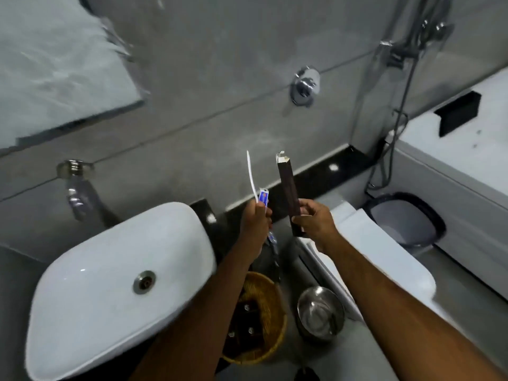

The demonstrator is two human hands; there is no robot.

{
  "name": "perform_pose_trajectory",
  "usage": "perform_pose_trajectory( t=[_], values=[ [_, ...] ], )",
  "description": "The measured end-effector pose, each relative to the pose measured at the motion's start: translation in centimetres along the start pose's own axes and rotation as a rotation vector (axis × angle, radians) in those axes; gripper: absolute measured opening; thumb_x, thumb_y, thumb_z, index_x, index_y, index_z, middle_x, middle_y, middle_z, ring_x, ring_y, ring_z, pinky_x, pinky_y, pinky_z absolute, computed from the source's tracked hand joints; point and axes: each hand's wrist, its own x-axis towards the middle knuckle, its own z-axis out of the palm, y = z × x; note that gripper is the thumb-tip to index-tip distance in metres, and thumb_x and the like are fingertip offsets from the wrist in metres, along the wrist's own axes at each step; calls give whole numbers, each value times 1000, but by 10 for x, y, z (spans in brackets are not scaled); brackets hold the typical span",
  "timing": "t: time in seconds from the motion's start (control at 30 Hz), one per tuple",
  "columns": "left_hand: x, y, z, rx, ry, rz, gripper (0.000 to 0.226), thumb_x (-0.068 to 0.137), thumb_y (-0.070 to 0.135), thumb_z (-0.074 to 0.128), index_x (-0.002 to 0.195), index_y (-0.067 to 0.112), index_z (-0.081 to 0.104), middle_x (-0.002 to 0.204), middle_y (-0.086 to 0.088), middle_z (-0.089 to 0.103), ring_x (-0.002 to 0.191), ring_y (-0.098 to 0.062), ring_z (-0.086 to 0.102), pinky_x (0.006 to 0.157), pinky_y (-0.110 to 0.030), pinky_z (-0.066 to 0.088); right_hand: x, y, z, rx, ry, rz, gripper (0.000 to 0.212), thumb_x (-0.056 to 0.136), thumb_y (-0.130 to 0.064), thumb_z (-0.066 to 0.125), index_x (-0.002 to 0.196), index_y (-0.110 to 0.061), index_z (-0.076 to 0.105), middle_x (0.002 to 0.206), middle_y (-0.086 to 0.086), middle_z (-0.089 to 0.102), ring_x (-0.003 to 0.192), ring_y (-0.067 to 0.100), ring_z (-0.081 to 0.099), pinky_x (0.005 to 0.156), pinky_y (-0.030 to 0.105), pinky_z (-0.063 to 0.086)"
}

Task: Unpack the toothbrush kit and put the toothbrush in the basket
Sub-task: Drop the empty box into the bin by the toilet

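Head view: left hand (254,220) grips toothbrush (250,174), right hand (312,220) grips box (288,193), above grey counter (291,243).

You are looking down into a bathroom with grey tiled walls (220,50). A mirror (55,64) hangs on the wall at upper left. Below it sits a white washbasin (110,257) with a chrome tap (79,193) behind it. A round chrome valve (303,86) is set in the wall, and a shower hose (398,119) hangs at right. A white toilet (371,257) stands beside a dark-rimmed bin (406,218). The floor (467,284) is grey.
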Motion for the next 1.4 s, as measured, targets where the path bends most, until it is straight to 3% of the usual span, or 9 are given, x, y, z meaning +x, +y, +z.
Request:
perform_pose_trajectory(
  t=[0.13,0.3,0.4,0.53,0.7,0.77,0.87,1.17,1.4],
  values=[
    [-23,-67,89,30,-84,-207,17,97,21,37,92,16,53,72,-3,53,54,-9,49,46,-21,44,3,87,-60,-58,120,203,38,76,8,67,108,-12,70,99,15,73,93,38,70,81,54,60],
    [-66,-175,158,41,-123,-444,17,98,16,34,95,6,47,71,-11,50,59,-26,47,55,-33,41,-6,205,-100,-171,199,455,29,69,1,68,88,-20,74,85,5,77,70,21,71,59,26,56],
    [-85,-249,162,152,-108,-589,27,98,14,34,110,-5,49,86,-26,54,62,-34,51,59,-38,47,-16,275,-111,-218,187,593,22,69,2,67,78,-17,73,74,11,72,60,28,64,54,32,53],
    [-97,-332,155,302,-107,-708,22,97,17,35,99,3,52,95,-32,58,74,-32,54,72,-46,49,-23,358,-116,-362,64,716,19,74,-2,68,91,-6,75,74,21,72,62,38,70,48,36,55],
    [-90,-390,155,332,-95,-798,27,98,21,34,108,3,51,96,-18,57,83,-29,55,78,-44,49,-10,431,-103,-405,10,868,13,78,-8,69,85,3,71,68,18,68,45,28,63,36,24,45],
    [-82,-409,156,352,-84,-796,31,99,22,33,114,3,52,96,-13,56,80,-25,54,74,-41,48,3,455,-96,-397,14,886,17,79,-9,70,87,6,70,71,20,69,48,30,65,37,27,49],
    [-71,-435,157,391,-78,-755,29,99,21,33,108,2,53,91,-13,55,78,-25,52,70,-36,42,21,489,-86,-402,15,873,24,82,-14,71,96,6,68,88,24,72,76,37,73,66,44,63],
    [-68,-454,168,385,-89,-671,19,100,21,33,101,13,51,94,-9,59,76,-17,52,60,-26,40,32,519,-74,-299,66,764,17,80,-8,66,96,-8,72,92,15,72,90,35,70,79,48,61],
    [-77,-369,178,294,-114,-628,29,100,21,34,118,8,53,110,-19,63,85,-19,56,70,-27,42,0,420,-87,-249,272,484,18,86,-12,70,105,-14,72,95,5,74,83,12,69,80,34,60]
  ],
)
